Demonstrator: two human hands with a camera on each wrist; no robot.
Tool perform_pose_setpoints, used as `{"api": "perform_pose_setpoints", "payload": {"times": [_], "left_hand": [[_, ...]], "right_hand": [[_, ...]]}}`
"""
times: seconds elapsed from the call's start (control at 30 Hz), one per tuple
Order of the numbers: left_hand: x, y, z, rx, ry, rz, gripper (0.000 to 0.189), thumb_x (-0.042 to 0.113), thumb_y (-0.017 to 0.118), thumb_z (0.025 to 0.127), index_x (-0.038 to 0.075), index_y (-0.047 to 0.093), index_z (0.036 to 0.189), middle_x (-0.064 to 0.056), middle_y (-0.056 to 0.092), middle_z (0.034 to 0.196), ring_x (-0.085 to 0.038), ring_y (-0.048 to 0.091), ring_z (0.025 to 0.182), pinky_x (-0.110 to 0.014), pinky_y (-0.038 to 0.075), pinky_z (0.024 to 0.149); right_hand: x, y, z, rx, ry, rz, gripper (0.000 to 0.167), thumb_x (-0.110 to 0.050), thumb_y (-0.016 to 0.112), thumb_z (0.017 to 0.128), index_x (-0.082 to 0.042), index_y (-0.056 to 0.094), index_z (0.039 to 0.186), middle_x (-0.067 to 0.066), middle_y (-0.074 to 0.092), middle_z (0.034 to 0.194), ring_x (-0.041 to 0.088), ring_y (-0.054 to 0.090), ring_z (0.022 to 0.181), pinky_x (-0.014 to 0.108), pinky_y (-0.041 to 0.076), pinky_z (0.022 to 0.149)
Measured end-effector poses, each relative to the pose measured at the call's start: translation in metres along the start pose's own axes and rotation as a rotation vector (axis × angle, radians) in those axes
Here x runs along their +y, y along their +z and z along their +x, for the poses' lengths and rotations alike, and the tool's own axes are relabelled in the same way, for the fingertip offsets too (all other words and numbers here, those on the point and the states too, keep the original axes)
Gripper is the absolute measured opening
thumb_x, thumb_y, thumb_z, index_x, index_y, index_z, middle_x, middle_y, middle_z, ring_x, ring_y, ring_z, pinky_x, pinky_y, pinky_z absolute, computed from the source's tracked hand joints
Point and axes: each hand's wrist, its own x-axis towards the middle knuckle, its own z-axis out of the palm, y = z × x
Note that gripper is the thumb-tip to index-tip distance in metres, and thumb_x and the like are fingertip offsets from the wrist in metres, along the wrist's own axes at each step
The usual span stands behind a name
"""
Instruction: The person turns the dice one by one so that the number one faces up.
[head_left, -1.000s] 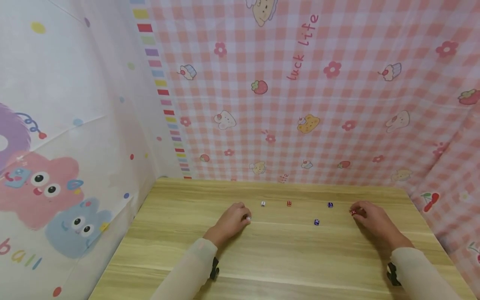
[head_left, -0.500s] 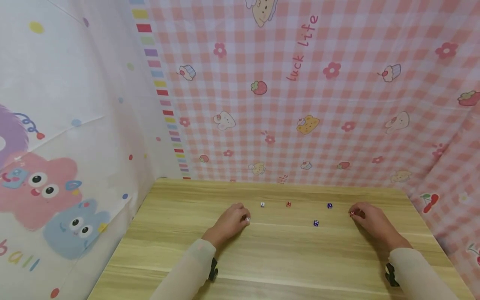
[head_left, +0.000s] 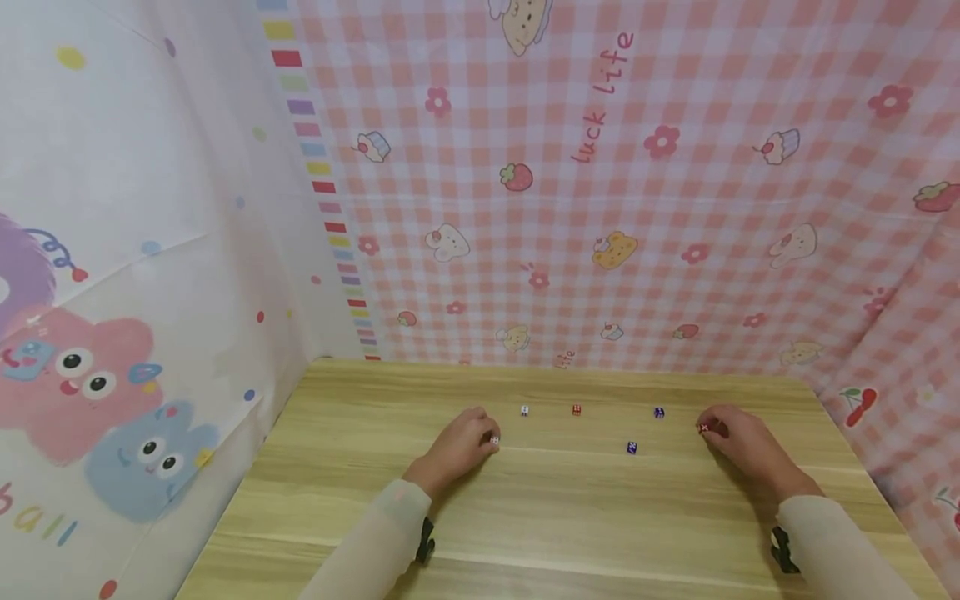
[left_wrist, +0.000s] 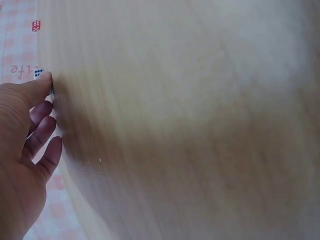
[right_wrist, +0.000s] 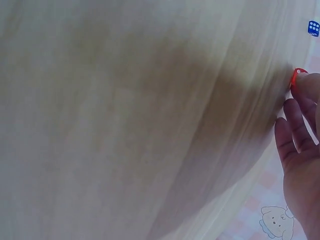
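Head: saw left hand [head_left: 456, 443] pinching white die [head_left: 495, 440], right hand [head_left: 746, 440] pinching red die [head_left: 703, 428]. Between both sets of fingertips, counted spare white die [head_left: 525, 411], spare red die [head_left: 577, 410], far blue die [head_left: 659, 412], near blue die [head_left: 632, 447]. Left wrist: saw white face at thumb tip; couldn't tell which die. Right wrist: saw red die under thumb, blue beyond fingertips.
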Motion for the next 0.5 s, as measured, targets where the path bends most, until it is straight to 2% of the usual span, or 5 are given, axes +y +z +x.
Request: {"api": "perform_pose_setpoints", "payload": {"times": [0.27,0.5], "left_hand": [[0.0001,0.0004,-0.0001,0.004,0.002,0.006,0.009,0.024,0.075,0.096,0.016,0.073,0.099,0.005,0.06,0.099,-0.013,0.054,0.096,-0.03,0.051,0.089],[0.0007,-0.0002,-0.0007,0.002,0.002,0.018,0.008,0.023,0.076,0.095,0.016,0.072,0.097,0.005,0.059,0.097,-0.012,0.053,0.093,-0.029,0.051,0.087]], "right_hand": [[-0.0006,0.0002,0.0018,0.006,-0.029,-0.005,0.01,0.0,0.073,0.091,-0.007,0.07,0.097,0.008,0.07,0.098,0.026,0.067,0.093,0.046,0.056,0.08],[-0.0004,0.0001,0.0028,0.022,-0.07,-0.064,0.011,0.0,0.075,0.087,-0.008,0.069,0.092,0.007,0.068,0.093,0.024,0.064,0.087,0.047,0.055,0.077]]}}
